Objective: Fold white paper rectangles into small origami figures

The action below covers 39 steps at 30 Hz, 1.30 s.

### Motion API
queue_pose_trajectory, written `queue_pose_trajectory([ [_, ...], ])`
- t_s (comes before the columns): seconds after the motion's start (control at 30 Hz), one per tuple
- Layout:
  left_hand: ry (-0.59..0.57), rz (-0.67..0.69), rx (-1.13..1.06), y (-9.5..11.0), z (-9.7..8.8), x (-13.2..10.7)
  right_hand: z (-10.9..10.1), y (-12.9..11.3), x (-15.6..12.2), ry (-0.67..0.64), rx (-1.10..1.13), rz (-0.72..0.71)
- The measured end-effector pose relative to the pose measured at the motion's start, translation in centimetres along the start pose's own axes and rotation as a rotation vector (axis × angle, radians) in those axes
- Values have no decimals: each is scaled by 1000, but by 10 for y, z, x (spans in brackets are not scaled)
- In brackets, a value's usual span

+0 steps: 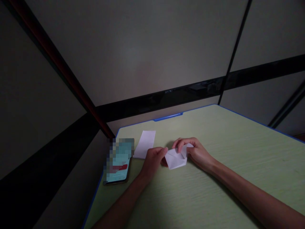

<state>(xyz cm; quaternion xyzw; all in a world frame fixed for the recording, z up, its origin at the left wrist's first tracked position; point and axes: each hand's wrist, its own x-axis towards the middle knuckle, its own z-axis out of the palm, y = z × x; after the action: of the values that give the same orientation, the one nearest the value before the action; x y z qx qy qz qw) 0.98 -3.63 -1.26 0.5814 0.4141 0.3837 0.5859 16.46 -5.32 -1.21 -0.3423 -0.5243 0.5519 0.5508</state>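
Left hand (153,159) and right hand (195,152) pinch the folded white paper (175,160), seemingly mid-fold; a sharp crease needs firm fingertips

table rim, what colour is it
Blue rim around a pale green table, head view.

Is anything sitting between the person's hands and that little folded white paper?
Nothing visible does. The left hand and the right hand both grip the folded paper on the green table. The flat paper strip and the phone lie off to the left, apart from the folded paper.
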Motion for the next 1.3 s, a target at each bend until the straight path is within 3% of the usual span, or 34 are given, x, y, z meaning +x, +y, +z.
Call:
queue_pose_trajectory([
  [0.2, 111, 55, 92, 1, 2, 0, 2, 0, 2, 102, 34, 107],
  [0.43, 327, 154, 144, 3, -1, -1, 8, 0, 1, -118, 192, 116],
  [0.57, 369, 195, 168, 3, -2, -2, 11, 2, 0, -132, 160, 92],
  [0.7, 331, 168, 127, 3, 3, -3, 13, 2, 1, -31, 135, 101],
  [0.97, 116, 43, 53, 3, 12, -6, 9, 0, 3, 177, 95, 91],
  [1.1, 42, 6, 65, 1, 12, -5, 8, 2, 3, 128, 56, 105],
  [1.3, 65, 29, 47, -1, 10, -2, 9, 3, 2, -26, 69, 167],
])
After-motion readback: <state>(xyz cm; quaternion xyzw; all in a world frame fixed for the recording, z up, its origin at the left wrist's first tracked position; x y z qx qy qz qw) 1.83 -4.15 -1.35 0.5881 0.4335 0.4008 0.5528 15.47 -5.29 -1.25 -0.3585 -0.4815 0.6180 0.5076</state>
